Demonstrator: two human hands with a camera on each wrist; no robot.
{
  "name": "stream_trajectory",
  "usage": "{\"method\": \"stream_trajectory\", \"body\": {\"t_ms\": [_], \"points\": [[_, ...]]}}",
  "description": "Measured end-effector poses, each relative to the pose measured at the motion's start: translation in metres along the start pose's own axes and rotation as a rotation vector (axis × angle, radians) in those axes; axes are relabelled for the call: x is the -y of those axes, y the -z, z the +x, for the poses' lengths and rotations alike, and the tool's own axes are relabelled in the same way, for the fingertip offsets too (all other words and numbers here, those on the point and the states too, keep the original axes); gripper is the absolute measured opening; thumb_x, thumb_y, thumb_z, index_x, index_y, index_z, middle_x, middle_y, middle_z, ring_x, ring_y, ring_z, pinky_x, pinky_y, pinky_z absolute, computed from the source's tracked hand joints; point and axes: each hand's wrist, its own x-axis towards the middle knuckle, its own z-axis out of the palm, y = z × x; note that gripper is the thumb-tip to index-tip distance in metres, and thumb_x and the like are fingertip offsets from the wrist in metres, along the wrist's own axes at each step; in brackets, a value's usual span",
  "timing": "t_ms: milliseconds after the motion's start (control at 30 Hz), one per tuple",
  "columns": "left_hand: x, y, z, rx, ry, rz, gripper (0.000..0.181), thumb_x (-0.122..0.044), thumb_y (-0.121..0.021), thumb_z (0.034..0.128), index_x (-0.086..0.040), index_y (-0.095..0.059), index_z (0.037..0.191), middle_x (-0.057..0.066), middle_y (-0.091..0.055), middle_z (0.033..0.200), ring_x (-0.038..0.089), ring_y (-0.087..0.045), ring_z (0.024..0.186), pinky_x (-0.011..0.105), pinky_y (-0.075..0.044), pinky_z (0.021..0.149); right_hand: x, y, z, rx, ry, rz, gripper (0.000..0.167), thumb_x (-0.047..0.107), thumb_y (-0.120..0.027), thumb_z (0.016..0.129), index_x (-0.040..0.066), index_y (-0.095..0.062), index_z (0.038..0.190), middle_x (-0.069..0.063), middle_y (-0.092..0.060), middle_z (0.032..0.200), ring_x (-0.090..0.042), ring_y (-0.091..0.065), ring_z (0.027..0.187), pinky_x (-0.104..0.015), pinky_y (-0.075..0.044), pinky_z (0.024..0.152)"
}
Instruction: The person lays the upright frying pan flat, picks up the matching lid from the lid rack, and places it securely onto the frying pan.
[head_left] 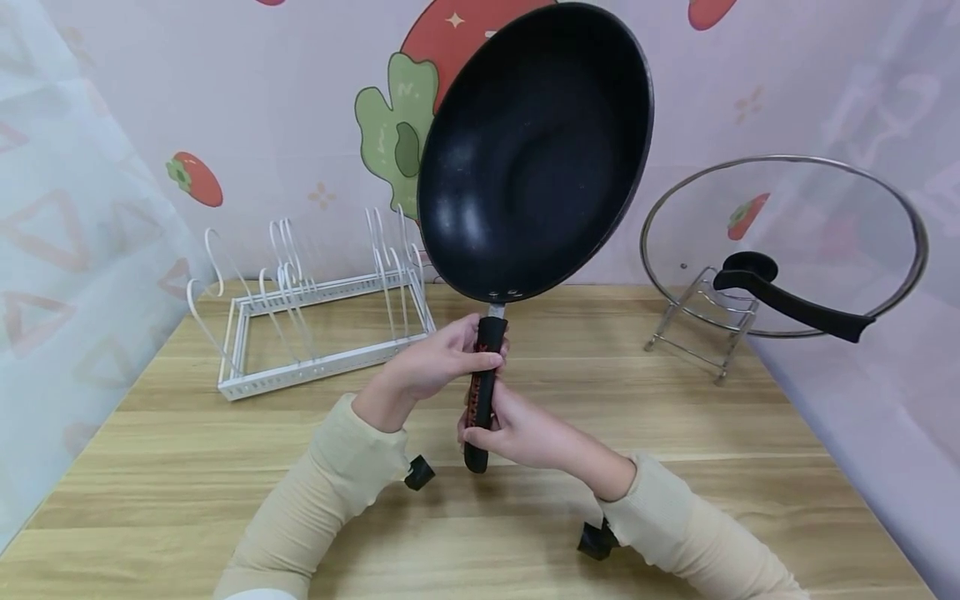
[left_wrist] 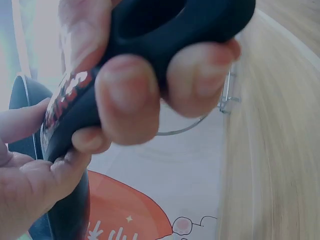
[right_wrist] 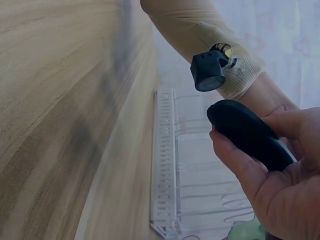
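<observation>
A black wok point(head_left: 536, 158) is held up above the table, its dark inside facing the head camera and its handle point(head_left: 480, 408) pointing down. The left hand point(head_left: 438, 358) grips the upper part of the handle, close to the pan. Lower down, the right hand point(head_left: 521, 429) holds the same handle near its end. Fingers of both hands wrap the handle point(left_wrist: 75, 115) in the left wrist view. In the right wrist view the right hand point(right_wrist: 280, 185) has thumb and fingers around the handle's end point(right_wrist: 250, 132).
On the table point(head_left: 300, 500), a white rack point(head_left: 322, 365) with upright wire loops stands at the back left. A glass lid point(head_left: 847, 242) with a black handle leans on a small metal stand point(head_left: 697, 354) at the back right. A patterned cloth point(head_left: 285, 108) hangs behind.
</observation>
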Motion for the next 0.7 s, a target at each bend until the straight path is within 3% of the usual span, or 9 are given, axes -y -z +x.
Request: {"method": "stream_trajectory", "body": {"t_ms": [233,700], "points": [[0.0007,0.0082,-0.0024,0.061,0.008,-0.015,0.031,0.011,-0.049,0.0968,0.009,-0.04,0.127,0.007,-0.06,0.109,0.019,-0.061,0.103,0.029,-0.051,0.092,0.0,-0.0003,-0.0023,-0.02,0.003,-0.012,0.025,-0.003,-0.06,0.099,-0.005,-0.046,0.12,-0.006,-0.069,0.093,-0.015,-0.064,0.086,-0.032,-0.054,0.087],[0.0048,0.0108,-0.0021,0.108,0.008,-0.031,0.03,0.013,-0.05,0.0971,0.01,-0.039,0.125,0.005,-0.06,0.103,0.014,-0.062,0.093,0.028,-0.052,0.087,-0.0047,-0.0064,-0.0005,0.005,-0.002,0.092,0.022,-0.003,-0.059,0.1,-0.009,-0.047,0.118,-0.018,-0.07,0.098,-0.012,-0.065,0.089,-0.029,-0.054,0.085]]}}
